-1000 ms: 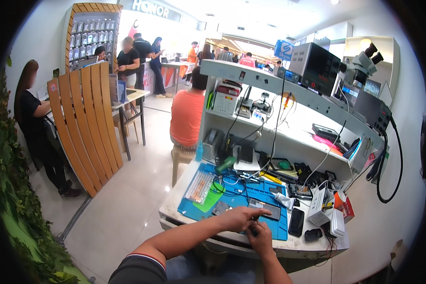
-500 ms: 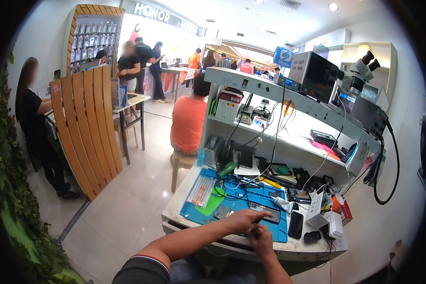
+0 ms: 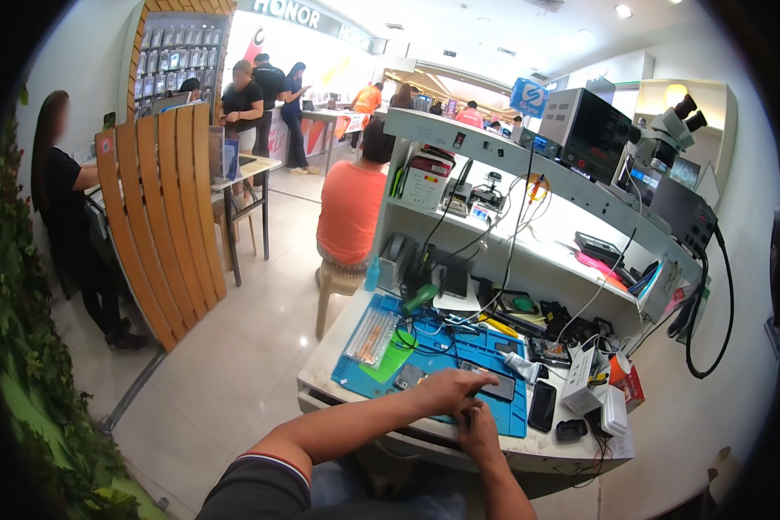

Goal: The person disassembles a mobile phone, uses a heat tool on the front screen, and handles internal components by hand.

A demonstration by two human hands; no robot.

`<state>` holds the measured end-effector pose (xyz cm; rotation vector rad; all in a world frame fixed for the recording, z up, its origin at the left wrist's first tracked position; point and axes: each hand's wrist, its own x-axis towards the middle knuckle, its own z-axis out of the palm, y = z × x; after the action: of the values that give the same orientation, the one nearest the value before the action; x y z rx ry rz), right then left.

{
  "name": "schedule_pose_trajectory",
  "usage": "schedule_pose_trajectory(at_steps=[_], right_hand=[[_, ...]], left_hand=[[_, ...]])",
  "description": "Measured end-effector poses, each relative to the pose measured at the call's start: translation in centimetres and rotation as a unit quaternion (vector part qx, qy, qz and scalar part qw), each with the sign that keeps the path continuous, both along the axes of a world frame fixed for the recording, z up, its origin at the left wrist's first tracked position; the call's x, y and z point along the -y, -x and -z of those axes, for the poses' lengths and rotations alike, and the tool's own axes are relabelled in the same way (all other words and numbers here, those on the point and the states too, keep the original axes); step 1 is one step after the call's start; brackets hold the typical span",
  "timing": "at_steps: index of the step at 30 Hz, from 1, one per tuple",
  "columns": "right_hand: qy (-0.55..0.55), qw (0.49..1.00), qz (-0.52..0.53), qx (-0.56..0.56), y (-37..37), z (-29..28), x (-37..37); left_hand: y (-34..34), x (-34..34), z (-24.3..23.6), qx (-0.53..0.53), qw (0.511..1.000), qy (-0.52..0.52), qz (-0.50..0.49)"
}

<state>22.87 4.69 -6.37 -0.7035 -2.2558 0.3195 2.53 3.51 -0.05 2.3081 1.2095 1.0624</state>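
Observation:
My left hand (image 3: 449, 392) reaches across the front of the blue repair mat (image 3: 513, 418), its index finger pointing right and the other fingers curled. Just below it, my right hand (image 3: 478, 432) is closed, its fingertips meeting the left hand. Whatever lies between the fingers is too small or hidden to make out. Right behind the hands lies a grey phone-sized slab (image 3: 496, 386), partly covered by my left hand. An opened phone body (image 3: 410, 376) rests left of it. A black phone (image 3: 542, 406) lies to the right, off the mat.
A clear compartment tray (image 3: 372, 338) overlaps a green pad (image 3: 396, 357) at the mat's left. A white tube (image 3: 520, 367), cables and a green-handled tool (image 3: 420, 299) lie behind. White boxes (image 3: 582, 386) crowd the right; a microscope (image 3: 667, 134) stands above the shelf. A person in orange (image 3: 351, 212) sits beyond.
My hands have shifted slightly up in the picture and stay together. A dark thing seen at the right hand's fingers is no longer visible there. The whole view has tilted a little.

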Motion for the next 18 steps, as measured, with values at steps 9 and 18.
schedule_pose_trajectory(at_steps=[9,18], right_hand=[[0.009,0.999,-0.024,-0.022,-0.2,0.3,-0.2],[0.024,1.0,0.001,0.003,0.1,0.2,0.1]], left_hand=[[0.0,-0.1,-0.3,-0.022,1.0,-0.002,0.02],[0.6,0.2,-0.9,-0.047,0.997,0.044,0.031]])
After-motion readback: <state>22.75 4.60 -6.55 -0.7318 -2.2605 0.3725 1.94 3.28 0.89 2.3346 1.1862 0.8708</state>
